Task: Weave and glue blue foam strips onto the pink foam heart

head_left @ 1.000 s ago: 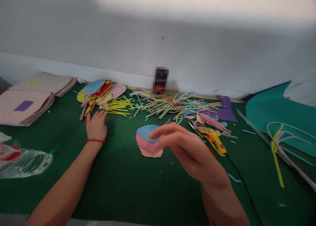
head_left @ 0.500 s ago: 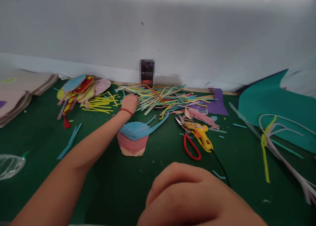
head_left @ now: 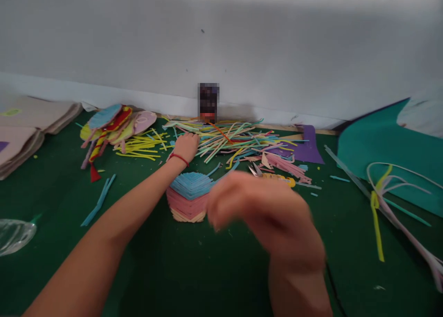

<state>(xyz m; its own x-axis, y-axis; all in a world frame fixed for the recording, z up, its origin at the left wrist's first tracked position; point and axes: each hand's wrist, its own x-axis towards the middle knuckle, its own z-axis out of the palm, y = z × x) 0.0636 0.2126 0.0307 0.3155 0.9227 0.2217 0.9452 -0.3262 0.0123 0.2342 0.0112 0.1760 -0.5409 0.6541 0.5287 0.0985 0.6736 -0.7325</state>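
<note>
My left hand [head_left: 186, 147], with a red cord on the wrist, is at the left end of a heap of thin coloured strips [head_left: 228, 137]. Its fingers curl down together, and whatever is under them is hidden. My right hand [head_left: 249, 201] is bent at the wrist and blurred, its fingertips near the right edge of a small panel [head_left: 188, 197] of blue, pink and cream strips in a chevron pattern. Behind the right hand, a yellow glue gun [head_left: 277, 179] and the scissors' blades [head_left: 255, 170] show only in part.
On the left lie stacked colourful paper pieces [head_left: 117, 118], yellow strips [head_left: 138, 148], blue strips [head_left: 100, 201] and a clear plastic item [head_left: 15, 236]. Purple sheet [head_left: 309, 146] and teal sheet [head_left: 380, 146] are at the right, near tied strips [head_left: 375, 201]. A pixelated dark object [head_left: 208, 102] stands by the wall.
My right hand has risen and moved forward from the lower edge, now covering most of the glue gun and the scissors' handles. My left hand stays at the strips.
</note>
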